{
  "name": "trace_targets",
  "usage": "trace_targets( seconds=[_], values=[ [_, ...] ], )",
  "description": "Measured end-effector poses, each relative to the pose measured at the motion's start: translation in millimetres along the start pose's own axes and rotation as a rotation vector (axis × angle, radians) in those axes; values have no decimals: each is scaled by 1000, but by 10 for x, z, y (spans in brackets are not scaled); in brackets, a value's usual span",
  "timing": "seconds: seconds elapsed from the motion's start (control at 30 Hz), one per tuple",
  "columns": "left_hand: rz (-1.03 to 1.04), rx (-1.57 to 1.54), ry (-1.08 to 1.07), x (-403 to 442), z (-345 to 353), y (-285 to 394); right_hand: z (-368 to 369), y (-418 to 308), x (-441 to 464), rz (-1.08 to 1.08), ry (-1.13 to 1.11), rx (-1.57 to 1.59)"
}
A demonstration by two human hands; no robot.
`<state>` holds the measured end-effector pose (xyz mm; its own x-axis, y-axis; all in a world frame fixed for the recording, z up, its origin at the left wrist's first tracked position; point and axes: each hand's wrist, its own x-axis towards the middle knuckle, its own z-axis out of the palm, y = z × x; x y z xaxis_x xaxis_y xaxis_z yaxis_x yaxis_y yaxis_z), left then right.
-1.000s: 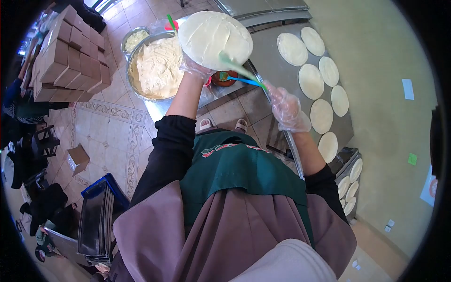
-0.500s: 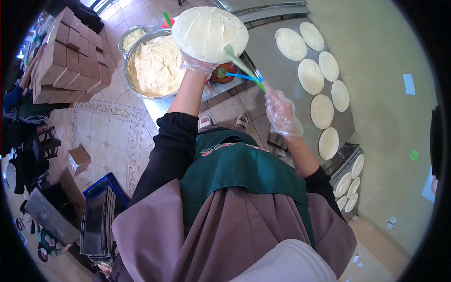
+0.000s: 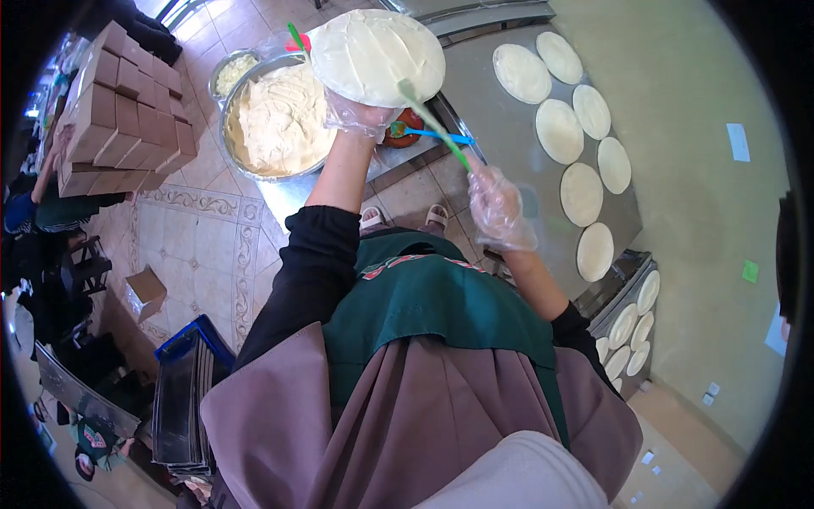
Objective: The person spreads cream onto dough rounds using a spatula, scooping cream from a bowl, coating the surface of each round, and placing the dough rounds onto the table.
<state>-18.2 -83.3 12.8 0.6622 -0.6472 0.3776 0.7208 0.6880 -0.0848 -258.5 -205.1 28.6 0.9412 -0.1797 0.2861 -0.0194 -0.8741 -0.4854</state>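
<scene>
The right hand (image 3: 496, 208) grips the spatula (image 3: 441, 136), slanting forward-left to the dough round (image 3: 373, 55) on the left hand (image 3: 363, 117), fingers hidden.

Stacked boxes (image 3: 116, 119), trays (image 3: 180, 399) and pale rounds (image 3: 560, 131) suggest a food workshop.

Dough rounds, one cream-coated round (image 3: 373, 51); seven plain rounds (image 3: 560, 131) on metal table; about seven lower rounds (image 3: 621, 327) on rack below, partly hidden, so count uncertain; bowls, three: one large cream bowl (image 3: 227, 140), one small bowl of white shreds (image 3: 233, 75), one red sauce bowl (image 3: 404, 142); one green spatula (image 3: 452, 144), one blue spatula (image 3: 460, 138), one further green handle (image 3: 295, 36); sandals (image 3: 437, 215), two; open carton (image 3: 146, 293) on floor, one
</scene>
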Motion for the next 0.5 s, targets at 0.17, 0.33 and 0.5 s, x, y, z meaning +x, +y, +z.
trace_targets(
  seconds=[0.17,0.33,0.5],
  values=[
    [-37,-25,46,-6,-146,24,-151,-134,99,-70,57,113],
    [-75,-52,82,2,-266,79,-175,88,172,120,220,40],
    [-102,-73,117,118,-430,50,-19,-79,17,123,118,50]
  ],
)
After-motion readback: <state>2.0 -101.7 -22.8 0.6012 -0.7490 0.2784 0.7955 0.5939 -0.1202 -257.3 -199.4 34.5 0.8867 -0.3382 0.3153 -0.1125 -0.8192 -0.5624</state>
